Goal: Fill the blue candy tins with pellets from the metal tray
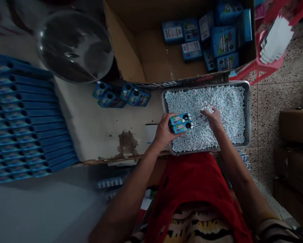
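My left hand [163, 131] grips two small blue candy boxes [180, 123] side by side over the left part of a metal tray [247, 114]. Each box has a dark round hole at its right end, with a few white candies around the holes. Small pale candies [232, 111] fill the tray. My right hand [213, 117] is down in them near the middle, fingers curled around a small heap of candies; its fingertips are partly buried.
Several blue boxes [135, 98] stand left of the tray. Behind it, a cardboard carton [151, 64] holds more boxes. A clear round bowl [73, 47] sits at the back left, near stacked blue cartons [27, 128]. A red stool [265, 67] bears white sheets [275, 40].
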Available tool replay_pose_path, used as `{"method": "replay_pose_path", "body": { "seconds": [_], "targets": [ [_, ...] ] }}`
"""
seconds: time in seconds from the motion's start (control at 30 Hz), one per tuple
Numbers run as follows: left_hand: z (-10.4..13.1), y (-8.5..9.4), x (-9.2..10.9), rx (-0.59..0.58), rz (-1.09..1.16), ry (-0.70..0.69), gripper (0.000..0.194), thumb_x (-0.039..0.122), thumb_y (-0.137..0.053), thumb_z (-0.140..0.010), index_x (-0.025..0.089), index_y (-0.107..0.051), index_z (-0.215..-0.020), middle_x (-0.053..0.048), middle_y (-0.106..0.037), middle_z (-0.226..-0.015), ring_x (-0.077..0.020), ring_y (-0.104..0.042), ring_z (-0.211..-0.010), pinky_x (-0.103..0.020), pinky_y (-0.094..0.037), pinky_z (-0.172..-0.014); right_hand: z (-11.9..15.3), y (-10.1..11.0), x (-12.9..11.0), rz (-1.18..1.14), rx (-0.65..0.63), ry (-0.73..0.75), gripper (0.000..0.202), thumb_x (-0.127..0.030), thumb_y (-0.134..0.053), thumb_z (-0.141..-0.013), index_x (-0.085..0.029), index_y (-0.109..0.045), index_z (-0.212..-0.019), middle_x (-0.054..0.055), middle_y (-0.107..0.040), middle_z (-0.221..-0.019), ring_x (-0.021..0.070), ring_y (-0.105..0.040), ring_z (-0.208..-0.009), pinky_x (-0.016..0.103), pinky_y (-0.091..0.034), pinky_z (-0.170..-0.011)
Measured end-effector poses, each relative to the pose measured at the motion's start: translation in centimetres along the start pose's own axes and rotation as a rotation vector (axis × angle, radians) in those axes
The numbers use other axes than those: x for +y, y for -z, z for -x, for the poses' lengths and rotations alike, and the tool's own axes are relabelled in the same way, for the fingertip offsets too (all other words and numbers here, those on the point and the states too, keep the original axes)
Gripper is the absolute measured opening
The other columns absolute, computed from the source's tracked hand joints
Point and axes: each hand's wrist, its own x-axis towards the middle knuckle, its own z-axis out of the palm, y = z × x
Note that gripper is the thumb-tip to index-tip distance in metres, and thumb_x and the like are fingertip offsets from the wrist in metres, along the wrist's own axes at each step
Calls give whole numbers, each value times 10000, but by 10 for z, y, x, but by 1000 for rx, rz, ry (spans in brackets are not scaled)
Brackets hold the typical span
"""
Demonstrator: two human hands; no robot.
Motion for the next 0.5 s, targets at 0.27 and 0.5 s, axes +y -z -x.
{"method": "replay_pose_path", "body": {
  "seconds": [0.27, 0.5],
  "targets": [
    [-5, -17, 33, -20, -62, 46, 798, 190, -1029, -603, 257, -636, -1295, -65, -692, -1246, -327, -723, -1185, -427, -604, -1014, 89, -42, -57, -619, -17, 229, 298, -540, -817, -830, -291, -655, -844, 35, -761, -1097, 259, -725, -1111, 435, -563, -1055],
    [-3, -23, 50, -98, -25, 17, 776, 197, -1012, -605, 255, -661, -1295, -56, -692, -1221, -319, -722, -1154, -433, -609, -1004, 81, -52, -62, -374, 115, 350, 512, -797, -564, -957, -307, -699, -902, 65, -741, -1258, 299, -695, -1290, 491, -549, -1128]
  ]
}}
